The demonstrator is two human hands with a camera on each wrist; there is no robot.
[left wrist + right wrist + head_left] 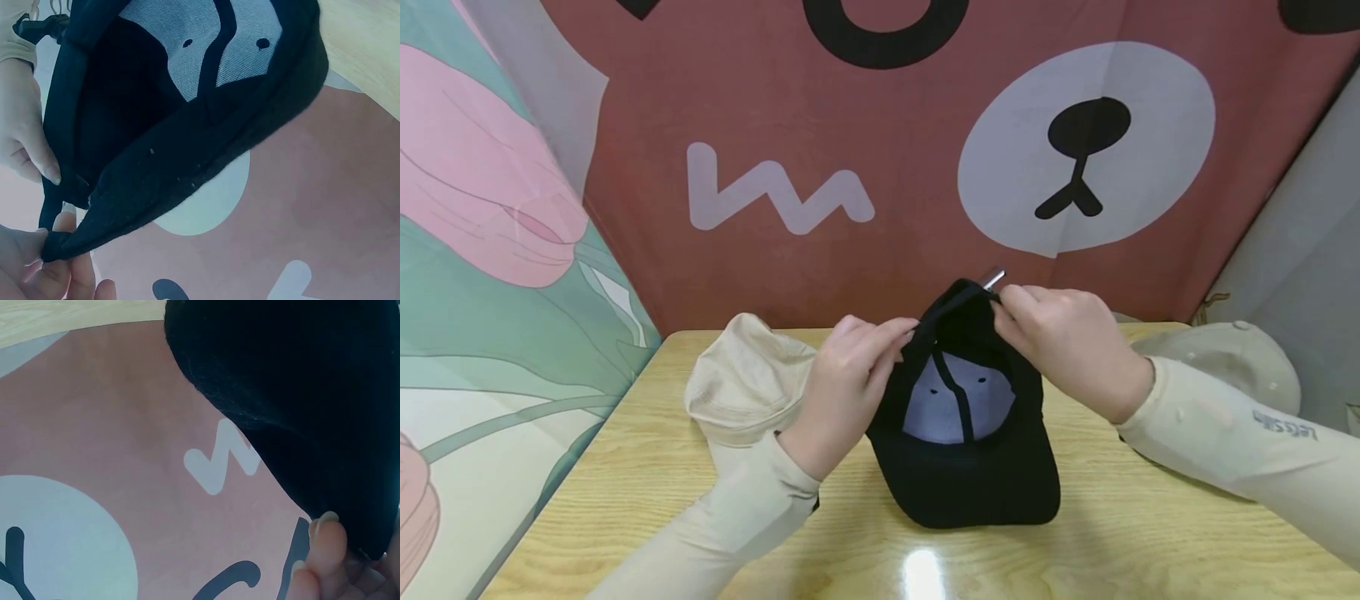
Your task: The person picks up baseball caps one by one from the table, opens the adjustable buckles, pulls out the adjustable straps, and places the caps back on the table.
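A black baseball cap [977, 492] is held up at the middle of the table, its brim toward me and its inside facing me. Its lining shows a pale blue-grey front panel with a dark seam. My left hand [848, 387] pinches the cap's edge at its left back. On the other side, my right hand [1071, 346] grips the back edge, near a small shiny metal piece [993, 278]. In the left wrist view, the left fingers [56, 275] pinch a narrow black band beside the back opening. The right fingertips [328, 544] hold the cap's edge in the right wrist view.
A cream cap [748, 379] lies to the left, behind my left forearm. To the right, a beige cap [1240, 362] is partly covered by my right sleeve. The wooden table [820, 550] ends at a printed cloth backdrop [910, 250].
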